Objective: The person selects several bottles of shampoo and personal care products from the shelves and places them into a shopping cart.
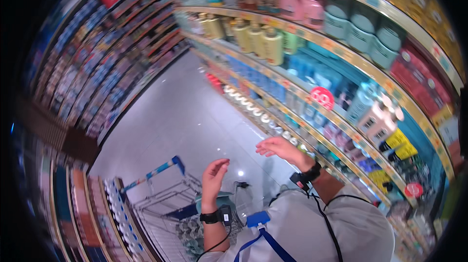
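Observation:
My left hand (215, 176) is raised in front of my body with its fingers loosely bent and nothing in it. A wire shopping cart (157, 207) stands just beyond and left of that wrist, its blue handle bar (153, 174) turned away from me. Inside the cart lie grey-green items (192, 232), partly hidden by my arm. My right hand (279, 149) also holds nothing, its fingers pointing left over the tiled floor. Nearest to it are the lower levels of a shelf unit (289, 115) of bottles. Each wrist wears a black strap with a small device and a cable.
Gold pump bottles (272, 48), mint-green jars (360, 31) and pink-beige pump bottles (378, 123) fill the right-hand shelves. A round red price sign (321, 97) sticks out from a shelf edge. Packed shelves (98, 60) line the far left. Pale floor tiles (175, 108) run between them.

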The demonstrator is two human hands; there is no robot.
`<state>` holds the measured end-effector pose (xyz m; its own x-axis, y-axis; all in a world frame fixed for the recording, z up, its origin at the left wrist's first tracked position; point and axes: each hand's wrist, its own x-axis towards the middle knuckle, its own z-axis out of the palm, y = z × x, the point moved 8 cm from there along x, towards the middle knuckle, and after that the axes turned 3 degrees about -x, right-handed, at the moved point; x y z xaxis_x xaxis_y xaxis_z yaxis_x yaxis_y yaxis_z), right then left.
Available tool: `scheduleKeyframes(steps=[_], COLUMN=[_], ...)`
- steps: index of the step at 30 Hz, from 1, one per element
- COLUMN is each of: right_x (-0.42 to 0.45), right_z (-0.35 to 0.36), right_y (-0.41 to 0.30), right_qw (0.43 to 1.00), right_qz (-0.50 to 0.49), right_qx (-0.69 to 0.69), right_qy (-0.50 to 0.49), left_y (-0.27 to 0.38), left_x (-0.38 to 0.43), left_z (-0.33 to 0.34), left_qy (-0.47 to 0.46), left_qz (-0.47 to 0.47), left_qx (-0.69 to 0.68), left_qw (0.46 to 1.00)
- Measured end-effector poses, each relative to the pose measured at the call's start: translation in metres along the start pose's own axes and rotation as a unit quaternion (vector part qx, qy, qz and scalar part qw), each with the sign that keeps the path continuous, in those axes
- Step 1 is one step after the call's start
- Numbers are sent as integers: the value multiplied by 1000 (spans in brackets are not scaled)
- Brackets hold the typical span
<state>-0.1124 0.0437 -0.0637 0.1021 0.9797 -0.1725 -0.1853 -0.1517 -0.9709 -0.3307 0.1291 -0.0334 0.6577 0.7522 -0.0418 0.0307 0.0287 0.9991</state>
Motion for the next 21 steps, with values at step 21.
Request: scheduleKeyframes(steps=[21], right_x=[7], right_z=[-420], right_y=[-81], right_qw=[821], right_qz=[-67], right_qx=[195], right_qy=[533], left_y=[-31], left_x=[406], left_z=[238], left_qy=[-242], left_qz=[-8], left_qx=[-20], left_qw=[970])
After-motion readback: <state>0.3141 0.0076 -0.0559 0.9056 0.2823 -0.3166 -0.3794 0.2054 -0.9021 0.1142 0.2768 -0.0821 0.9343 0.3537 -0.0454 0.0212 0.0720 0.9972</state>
